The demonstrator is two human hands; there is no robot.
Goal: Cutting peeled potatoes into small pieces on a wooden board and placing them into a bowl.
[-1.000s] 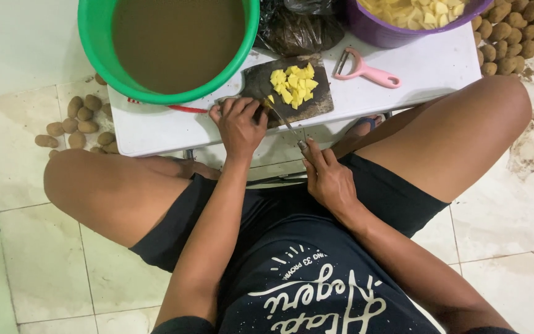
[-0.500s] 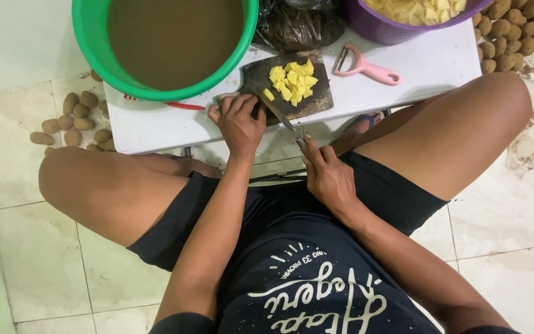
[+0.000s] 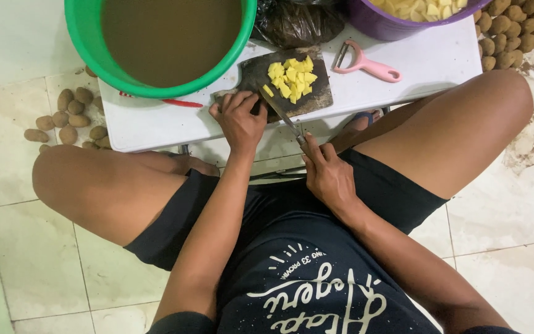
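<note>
Your left hand (image 3: 239,120) presses down on the near edge of the dark cutting board (image 3: 316,96). Your right hand (image 3: 329,176) holds a knife (image 3: 282,114), and its blade lies across the board next to the yellow potato cubes (image 3: 290,77). A pink peeler (image 3: 366,67) lies on the white table (image 3: 149,124), near the green tub (image 3: 162,40) of brown water.

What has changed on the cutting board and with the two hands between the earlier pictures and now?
Very little. The knife in the right hand has shifted slightly along the dark cutting board, beside the yellow cut pieces. The left hand still presses at the board's near edge. The green basin, pink peeler and white table kept their places; the camera tilted a little.
</note>
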